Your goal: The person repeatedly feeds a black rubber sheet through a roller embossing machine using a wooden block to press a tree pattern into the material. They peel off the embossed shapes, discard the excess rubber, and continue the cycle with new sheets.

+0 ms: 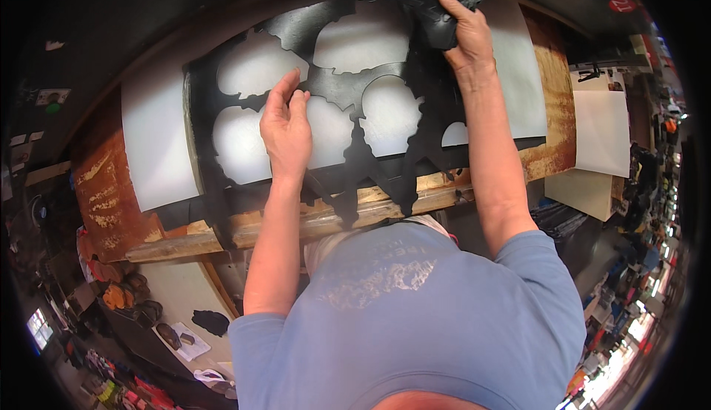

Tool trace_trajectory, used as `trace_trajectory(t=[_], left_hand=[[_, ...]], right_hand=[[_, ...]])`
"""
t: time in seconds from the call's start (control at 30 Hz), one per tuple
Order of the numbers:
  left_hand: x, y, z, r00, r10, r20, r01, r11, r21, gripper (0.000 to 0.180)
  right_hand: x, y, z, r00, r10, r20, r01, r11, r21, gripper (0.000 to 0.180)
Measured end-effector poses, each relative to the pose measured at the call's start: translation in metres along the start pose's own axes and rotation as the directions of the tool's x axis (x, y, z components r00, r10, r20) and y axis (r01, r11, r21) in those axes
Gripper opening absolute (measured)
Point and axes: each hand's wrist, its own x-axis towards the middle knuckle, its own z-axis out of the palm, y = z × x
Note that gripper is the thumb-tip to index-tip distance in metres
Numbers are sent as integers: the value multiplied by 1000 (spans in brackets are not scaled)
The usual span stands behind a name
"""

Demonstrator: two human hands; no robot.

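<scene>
In the upper middle of the frame, the right hand (472, 43) grips a bundle of jagged, flat black pieces (437, 25), thumb pressed on top, other fingers mostly hidden beneath; that clamp probably keeps the loose layers together. The left hand (287, 140), left of centre, has its fingers loosely curved and partly spread, apparently holding nothing; whether it touches the thin, shiny black sheet with large rounded cut-outs (341, 82) below, I cannot tell. The sheet lies across a smooth white board (152, 140), likely flat for support, on a worn brown wooden counter (557, 102). Its ragged lower strips hang over the front edge near the person's waist. Bare white board at left and right leaves sideways room, while dark surroundings crowd the top
</scene>
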Motion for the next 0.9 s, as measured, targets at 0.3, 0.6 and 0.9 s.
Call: trace_trajectory(t=[0.3,0.6,0.9], left_hand=[[-18,34,20,999,-40,5,40,997,-69,47],[-54,32,97,925,-320,206,380,765,-520,34],[-39,18,83,876,-395,277,481,686,-546,39]], right_hand=[[-64,-93,-10,912,-380,-154,186,719,-669,28],[-147,18,50,769,-83,634,639,143,-756,60],[-101,-58,-44,972,-31,235,212,-331,-919,94]])
